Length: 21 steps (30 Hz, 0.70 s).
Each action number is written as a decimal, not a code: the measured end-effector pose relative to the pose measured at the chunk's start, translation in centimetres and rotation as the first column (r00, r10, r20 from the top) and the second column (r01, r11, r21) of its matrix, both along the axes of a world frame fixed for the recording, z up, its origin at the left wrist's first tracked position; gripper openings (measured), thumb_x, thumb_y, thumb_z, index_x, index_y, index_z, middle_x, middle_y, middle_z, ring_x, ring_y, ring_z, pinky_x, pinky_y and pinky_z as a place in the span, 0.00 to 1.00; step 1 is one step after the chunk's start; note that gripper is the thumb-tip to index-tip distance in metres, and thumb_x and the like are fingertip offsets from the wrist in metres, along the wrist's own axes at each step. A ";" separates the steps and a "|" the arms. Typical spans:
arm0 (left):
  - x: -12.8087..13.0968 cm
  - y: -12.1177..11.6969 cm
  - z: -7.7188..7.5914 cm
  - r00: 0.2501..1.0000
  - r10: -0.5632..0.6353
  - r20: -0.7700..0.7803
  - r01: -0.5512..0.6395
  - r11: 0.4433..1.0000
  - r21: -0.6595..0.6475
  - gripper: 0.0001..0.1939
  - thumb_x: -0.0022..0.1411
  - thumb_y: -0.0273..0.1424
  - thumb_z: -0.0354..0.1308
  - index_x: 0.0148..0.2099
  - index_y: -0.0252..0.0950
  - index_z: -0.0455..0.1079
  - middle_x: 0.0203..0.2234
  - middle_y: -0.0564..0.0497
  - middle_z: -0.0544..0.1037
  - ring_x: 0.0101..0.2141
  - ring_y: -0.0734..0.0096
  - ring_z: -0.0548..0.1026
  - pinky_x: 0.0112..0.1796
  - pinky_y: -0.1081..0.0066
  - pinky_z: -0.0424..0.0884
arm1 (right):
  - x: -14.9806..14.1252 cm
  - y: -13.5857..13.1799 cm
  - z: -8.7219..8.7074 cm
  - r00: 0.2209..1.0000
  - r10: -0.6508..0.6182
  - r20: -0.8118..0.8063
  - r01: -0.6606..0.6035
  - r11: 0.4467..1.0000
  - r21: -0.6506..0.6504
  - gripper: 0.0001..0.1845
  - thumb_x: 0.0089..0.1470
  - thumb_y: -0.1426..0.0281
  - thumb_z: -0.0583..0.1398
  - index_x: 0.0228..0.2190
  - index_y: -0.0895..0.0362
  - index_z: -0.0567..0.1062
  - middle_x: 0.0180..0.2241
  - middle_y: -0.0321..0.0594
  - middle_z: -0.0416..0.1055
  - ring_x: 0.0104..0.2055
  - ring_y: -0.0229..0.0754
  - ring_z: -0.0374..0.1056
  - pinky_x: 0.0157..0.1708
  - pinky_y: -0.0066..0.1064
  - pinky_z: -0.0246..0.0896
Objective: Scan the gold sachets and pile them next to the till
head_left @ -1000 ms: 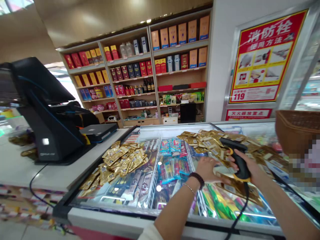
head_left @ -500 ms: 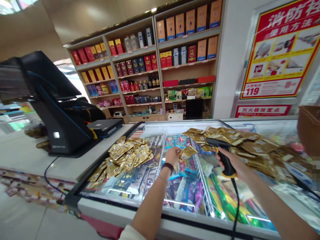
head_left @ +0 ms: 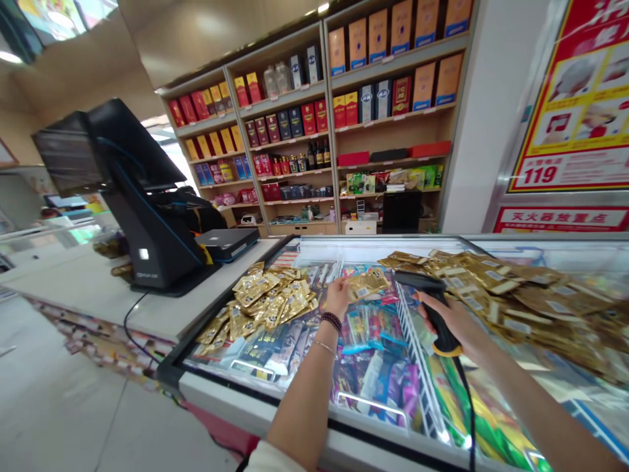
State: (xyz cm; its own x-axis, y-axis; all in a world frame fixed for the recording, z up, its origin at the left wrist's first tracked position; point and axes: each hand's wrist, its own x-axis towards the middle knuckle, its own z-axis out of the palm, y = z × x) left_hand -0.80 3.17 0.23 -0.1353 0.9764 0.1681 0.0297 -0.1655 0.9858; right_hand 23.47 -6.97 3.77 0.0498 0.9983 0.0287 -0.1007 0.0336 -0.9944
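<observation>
The left hand (head_left: 338,298) reaches out over the glass-topped chest freezer (head_left: 230,391), its grip closed by the fingertips on the near-left end of one gold packet (head_left: 368,284). That packet is above the middle section of the freezer, between two gold heaps, with a pale printed label on its upper side. A dark beaded bracelet (head_left: 332,321) and, below it, a thin bangle (head_left: 324,345) circle the left wrist. The right hand (head_left: 455,322) has its grip wrapped around the handle of a black and yellow barcode scanner (head_left: 439,321), whose head points left, toward the packet and just beside it. A black cable (head_left: 469,406) drops from the bottom of the handle to the lower edge of the view. The left heap (head_left: 275,300) of gold packets lies near the freezer's left edge; the right heap (head_left: 515,292) is larger and spreads beyond the scanner and off to the right. Under the glass, colourful wrapped goods (head_left: 376,328) sit in sections parted by white wire dividers (head_left: 415,347). To the left, a black sales terminal (head_left: 160,252) stands on a pale tabletop (head_left: 170,313). Behind, a shelf unit (head_left: 388,120) holds rows of boxes and bottles, with a red and yellow poster (head_left: 584,98) to its right.
</observation>
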 end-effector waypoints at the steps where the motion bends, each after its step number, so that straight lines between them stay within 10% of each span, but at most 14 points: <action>1: 0.0 0.0 0.1 0.999 -0.021 0.045 0.021 1.000 -0.013 0.13 0.65 0.38 0.60 0.45 0.34 0.76 0.33 0.45 0.82 0.33 0.66 0.79 0.36 0.67 0.77 | -0.1 -0.1 0.0 0.999 0.008 0.034 -0.009 1.000 0.018 0.25 0.47 0.47 0.70 0.29 0.55 0.74 0.20 0.32 0.68 0.16 0.35 0.61 0.16 0.29 0.54; 8: 0.5 -0.6 0.8 0.918 -0.180 0.354 0.194 0.981 -0.003 0.17 0.61 0.37 0.65 0.49 0.35 0.75 0.36 0.46 0.83 0.34 0.69 0.80 0.36 0.70 0.77 | -0.6 -1.8 0.4 0.949 0.144 0.279 -0.164 0.985 0.048 0.26 0.53 0.43 0.64 0.26 0.53 0.72 0.16 0.34 0.68 0.17 0.37 0.61 0.20 0.32 0.55; 21: 0.0 -0.1 0.4 0.913 -0.149 0.380 0.140 0.989 0.052 0.12 0.62 0.34 0.65 0.46 0.34 0.76 0.38 0.45 0.82 0.37 0.68 0.80 0.39 0.71 0.76 | -0.8 -2.2 0.2 0.851 0.174 0.496 -0.210 0.977 0.019 0.26 0.58 0.44 0.58 0.20 0.51 0.68 0.13 0.36 0.68 0.16 0.39 0.61 0.23 0.34 0.57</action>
State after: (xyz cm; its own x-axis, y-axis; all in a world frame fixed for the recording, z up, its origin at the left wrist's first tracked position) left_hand -0.84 3.10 0.61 -0.0511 0.9867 0.1546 -0.3743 -0.1624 0.9130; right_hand 22.70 -9.15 3.96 -0.1815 0.9810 0.0686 0.3858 0.1352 -0.9126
